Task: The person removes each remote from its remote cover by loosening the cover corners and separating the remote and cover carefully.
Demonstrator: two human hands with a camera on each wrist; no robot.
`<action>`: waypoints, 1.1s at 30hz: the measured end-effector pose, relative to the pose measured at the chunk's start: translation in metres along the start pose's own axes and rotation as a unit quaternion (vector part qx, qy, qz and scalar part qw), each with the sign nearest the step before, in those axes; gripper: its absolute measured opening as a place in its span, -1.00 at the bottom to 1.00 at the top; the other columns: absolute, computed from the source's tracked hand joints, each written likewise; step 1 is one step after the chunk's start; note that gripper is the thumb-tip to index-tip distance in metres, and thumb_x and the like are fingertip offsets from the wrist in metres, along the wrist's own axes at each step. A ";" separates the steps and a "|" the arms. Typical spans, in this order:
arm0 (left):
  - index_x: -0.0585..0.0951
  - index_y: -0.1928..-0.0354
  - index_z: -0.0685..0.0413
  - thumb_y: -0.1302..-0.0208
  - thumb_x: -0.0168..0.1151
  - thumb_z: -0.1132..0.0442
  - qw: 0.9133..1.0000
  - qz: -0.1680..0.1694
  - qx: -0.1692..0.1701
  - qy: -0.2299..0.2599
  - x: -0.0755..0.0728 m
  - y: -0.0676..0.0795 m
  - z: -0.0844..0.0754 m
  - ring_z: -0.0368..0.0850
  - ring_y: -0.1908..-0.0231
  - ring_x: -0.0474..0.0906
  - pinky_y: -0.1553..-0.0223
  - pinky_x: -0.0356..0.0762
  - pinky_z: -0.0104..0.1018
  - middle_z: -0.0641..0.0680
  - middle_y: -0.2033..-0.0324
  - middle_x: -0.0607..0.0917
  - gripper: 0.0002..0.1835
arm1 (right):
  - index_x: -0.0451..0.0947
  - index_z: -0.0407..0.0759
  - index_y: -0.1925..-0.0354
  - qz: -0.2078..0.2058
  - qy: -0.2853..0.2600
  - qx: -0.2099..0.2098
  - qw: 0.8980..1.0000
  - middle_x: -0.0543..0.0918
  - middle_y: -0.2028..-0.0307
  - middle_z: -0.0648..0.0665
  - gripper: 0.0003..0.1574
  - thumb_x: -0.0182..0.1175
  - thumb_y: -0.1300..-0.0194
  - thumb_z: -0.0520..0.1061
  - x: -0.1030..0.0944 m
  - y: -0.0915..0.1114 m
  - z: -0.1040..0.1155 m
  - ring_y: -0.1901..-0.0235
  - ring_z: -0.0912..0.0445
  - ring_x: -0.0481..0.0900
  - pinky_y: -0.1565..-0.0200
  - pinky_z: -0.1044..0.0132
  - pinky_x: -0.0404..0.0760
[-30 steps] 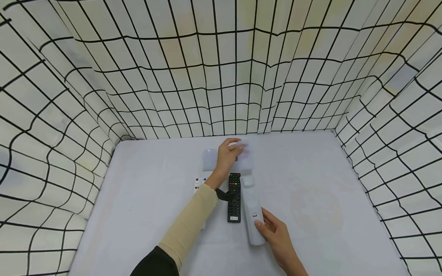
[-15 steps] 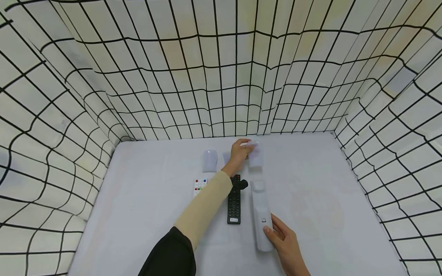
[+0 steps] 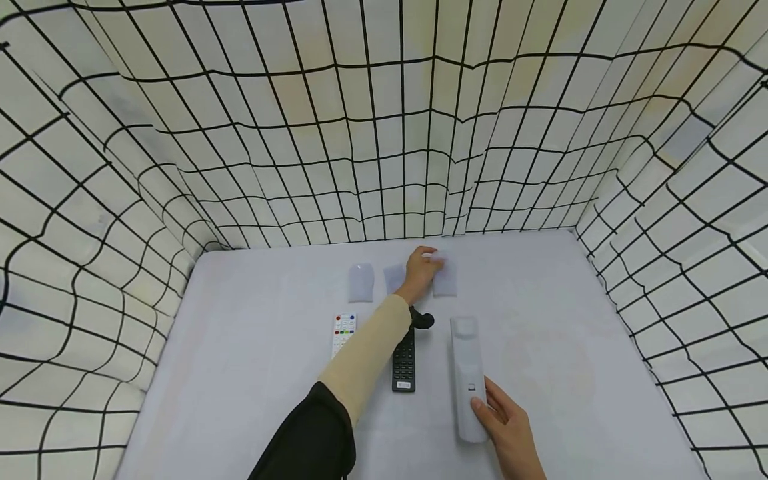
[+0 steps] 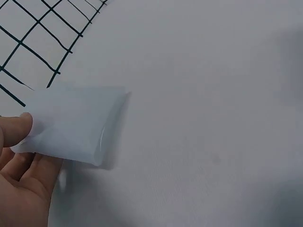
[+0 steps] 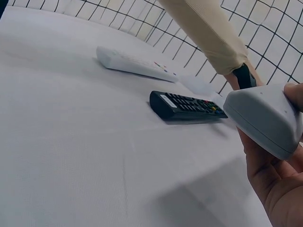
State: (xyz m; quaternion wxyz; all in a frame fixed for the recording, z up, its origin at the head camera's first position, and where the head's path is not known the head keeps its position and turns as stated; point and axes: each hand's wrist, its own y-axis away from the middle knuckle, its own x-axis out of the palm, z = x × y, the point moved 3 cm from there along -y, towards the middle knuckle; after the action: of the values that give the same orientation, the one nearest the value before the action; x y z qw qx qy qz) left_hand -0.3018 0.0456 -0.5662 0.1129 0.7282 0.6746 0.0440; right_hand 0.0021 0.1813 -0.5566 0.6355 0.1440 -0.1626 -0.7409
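Observation:
My left hand (image 3: 420, 275) reaches to the far side of the table and pinches a translucent plastic sleeve (image 3: 446, 281) between thumb and fingers. In the left wrist view the sleeve (image 4: 71, 125) slants over the white surface, one end puffed open. My right hand (image 3: 511, 427) grips the near end of a long white remote control (image 3: 468, 353), thumb on the upward side, where no button rows show. The right wrist view shows the blunt end of this remote (image 5: 259, 120) raised over the cloth.
A black remote control (image 3: 404, 367) lies mid-table, partly under my left forearm. Left of it lies a white remote with coloured buttons (image 3: 344, 331), also partly covered. Two more sleeves (image 3: 361, 283) lie at the back. Netting with black lines (image 3: 384, 133) encloses the table.
My left hand has moved right with the sleeve, drawing it away from the other sleeves. My right hand has shifted the long white remote to the right, away from the black one.

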 end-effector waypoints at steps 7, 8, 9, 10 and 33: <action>0.51 -0.13 0.10 -0.34 0.25 0.22 0.975 -0.022 0.066 -0.212 -0.002 -0.008 0.003 -0.15 0.28 0.53 0.27 0.47 -0.35 0.16 0.13 0.69 -0.64 | 0.33 -0.05 -0.39 -0.001 -0.005 0.006 1.000 0.52 -0.29 -0.19 -0.22 0.32 -0.28 0.05 0.000 -0.001 0.003 -0.08 0.22 0.63 0.01 0.38 0.61; 0.52 -0.13 0.09 -0.35 0.24 0.18 0.965 -0.022 0.076 -0.250 -0.002 -0.008 0.002 -0.11 0.21 0.57 0.20 0.51 -0.30 0.15 0.09 0.69 -0.65 | 0.33 -0.06 -0.39 -0.001 -0.006 0.006 1.000 0.52 -0.29 -0.19 -0.22 0.32 -0.28 0.04 0.000 -0.001 0.003 -0.08 0.24 0.63 0.01 0.39 0.61; 0.52 -0.14 0.09 -0.37 0.23 0.16 0.953 -0.022 0.088 -0.291 -0.002 -0.008 0.001 -0.06 0.13 0.58 0.13 0.54 -0.24 0.15 0.05 0.68 -0.64 | 0.32 -0.07 -0.39 0.000 -0.005 0.002 1.000 0.52 -0.29 -0.19 -0.22 0.32 -0.28 0.04 0.000 -0.002 0.003 -0.08 0.25 0.62 0.00 0.40 0.60; 0.52 -0.15 0.09 -0.38 0.21 0.13 0.939 -0.020 0.098 -0.329 -0.002 -0.008 0.000 0.00 0.05 0.58 0.05 0.55 -0.17 0.15 0.02 0.66 -0.64 | 0.32 -0.07 -0.40 0.000 -0.004 -0.001 1.000 0.51 -0.29 -0.19 -0.22 0.31 -0.29 0.03 0.000 -0.002 0.003 -0.08 0.26 0.62 0.00 0.41 0.60; 0.54 -0.11 0.19 -0.52 -0.05 0.02 0.830 0.015 0.112 -0.546 -0.007 0.014 -0.027 0.16 -0.07 0.47 0.00 0.56 0.01 0.23 -0.02 0.53 -0.59 | 0.27 -0.04 -0.42 -0.023 0.016 -0.041 0.999 0.49 -0.30 -0.12 -0.19 0.31 -0.30 0.06 -0.003 -0.006 0.014 -0.11 0.35 0.58 -0.03 0.47 0.58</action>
State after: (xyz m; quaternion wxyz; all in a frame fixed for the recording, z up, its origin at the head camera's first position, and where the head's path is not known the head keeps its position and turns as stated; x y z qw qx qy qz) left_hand -0.2945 0.0407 -0.5360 0.3798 0.6511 0.4928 -0.4346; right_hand -0.0091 0.1856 -0.5465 0.6259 0.1334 -0.1182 -0.7592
